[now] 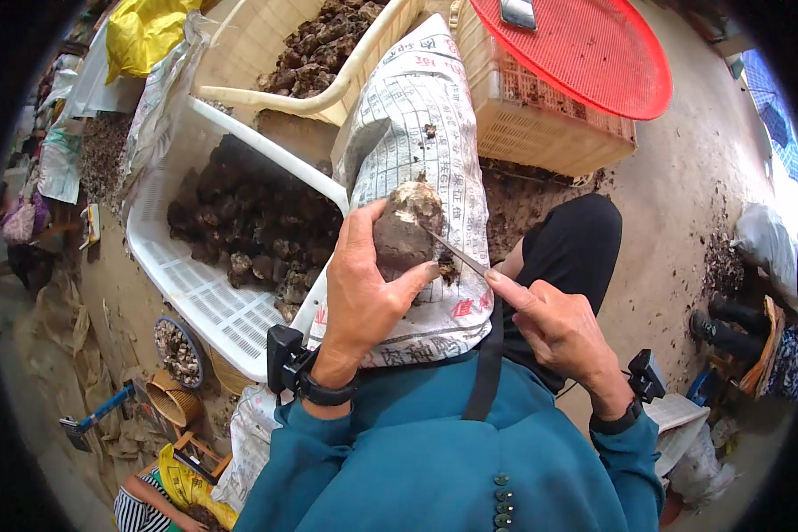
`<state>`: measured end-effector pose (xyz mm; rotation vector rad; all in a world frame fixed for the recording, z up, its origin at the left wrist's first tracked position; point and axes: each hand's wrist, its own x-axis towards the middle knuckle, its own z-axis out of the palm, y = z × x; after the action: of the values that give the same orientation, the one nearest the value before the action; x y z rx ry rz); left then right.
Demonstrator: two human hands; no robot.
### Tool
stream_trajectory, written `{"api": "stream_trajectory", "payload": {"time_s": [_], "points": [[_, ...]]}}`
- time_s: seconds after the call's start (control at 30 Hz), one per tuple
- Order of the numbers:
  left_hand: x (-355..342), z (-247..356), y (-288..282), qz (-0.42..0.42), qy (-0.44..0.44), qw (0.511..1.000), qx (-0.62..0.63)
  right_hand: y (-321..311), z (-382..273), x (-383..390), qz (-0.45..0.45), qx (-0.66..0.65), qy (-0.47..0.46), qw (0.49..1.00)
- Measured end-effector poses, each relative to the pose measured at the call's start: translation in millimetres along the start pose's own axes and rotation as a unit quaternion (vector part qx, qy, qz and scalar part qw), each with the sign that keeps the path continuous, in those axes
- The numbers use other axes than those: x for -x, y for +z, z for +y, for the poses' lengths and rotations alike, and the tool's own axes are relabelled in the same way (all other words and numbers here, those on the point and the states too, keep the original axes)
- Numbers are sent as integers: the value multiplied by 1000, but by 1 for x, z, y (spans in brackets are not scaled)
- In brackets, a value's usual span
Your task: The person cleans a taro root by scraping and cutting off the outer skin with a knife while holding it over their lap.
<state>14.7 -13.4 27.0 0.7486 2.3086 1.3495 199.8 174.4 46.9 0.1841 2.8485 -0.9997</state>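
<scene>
My left hand (368,279) is wrapped round a large dark brown lump (403,235), perhaps a tuber, whose upper end is pale and rough. It rests over a white printed woven sack (417,133) spread across my lap. In my right hand (554,328) is a small knife (459,254), its thin blade pointing up and left. The blade's tip meets the right side of the lump, near the pale part. My right index finger lies along the knife, and its handle is mostly hidden in my palm. Dark crumbs cling to the sack around the lump.
Left of my lap stands a white plastic crate (204,297) of dark lumps. Behind it is a cream crate (346,89) with more. A red mesh tray (594,53) tops another cream crate (541,133). A person's striped sleeve (137,510) shows at lower left.
</scene>
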Motion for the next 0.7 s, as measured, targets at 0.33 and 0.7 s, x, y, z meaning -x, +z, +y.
{"api": "stream_trajectory", "payload": {"time_s": [0.33,0.7], "points": [[-6,8,1,18,-6,999,-35,31,-10,-16,120,103,2,987],[-6,3,3,9,5,1000,-9,29,-6,-9,66,-142,27,987]]}}
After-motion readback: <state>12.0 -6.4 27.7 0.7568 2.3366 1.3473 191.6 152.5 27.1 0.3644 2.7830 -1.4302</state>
